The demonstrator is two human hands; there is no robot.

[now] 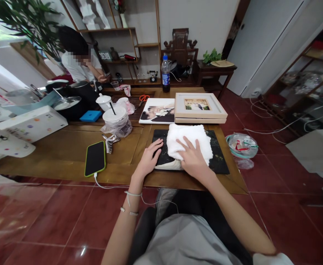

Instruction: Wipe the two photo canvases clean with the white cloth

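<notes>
Right hand (pixel 190 156) spread flat, fingers fanned, palm down on white cloth, pressing rather than gripping. Left hand (pixel 150 157) loosely open, fingers extended over the left margin of the mat, nothing grasped.

Materials, large to small. Counter (pixel 75 141): brown wood, glossy, panelled. Mat (pixel 219 158): black, rectangular, flecked with pale marks. White cloth (pixel 178 134): thick, fluffy pile, roughly squared, edges soft and uneven. Pale strip (pixel 168 166): narrow, tapering leftward along the mat's near edge; identity unclear.

Position: cloth lies on the mat, directly under the right hand's fingers and extending beyond them; left hand just beside it, apart. Pale strip runs between the two hands, its right end hidden by the right hand.

Surroundings: stacked light frames (pixel 218 108) close behind the cloth, bounding the far side. Photo panel (pixel 158 109) touches their left side. Farther left, lidded cup (pixel 115 115) in crumpled clear plastic; nearer, green-edged phone (pixel 95 158) with white cable trailing toward the left wrist. Blue-capped bottle (pixel 165 75) upright beyond the frames. Orange-handled scissors (pixel 144 98) smallest, near the panel.
</notes>
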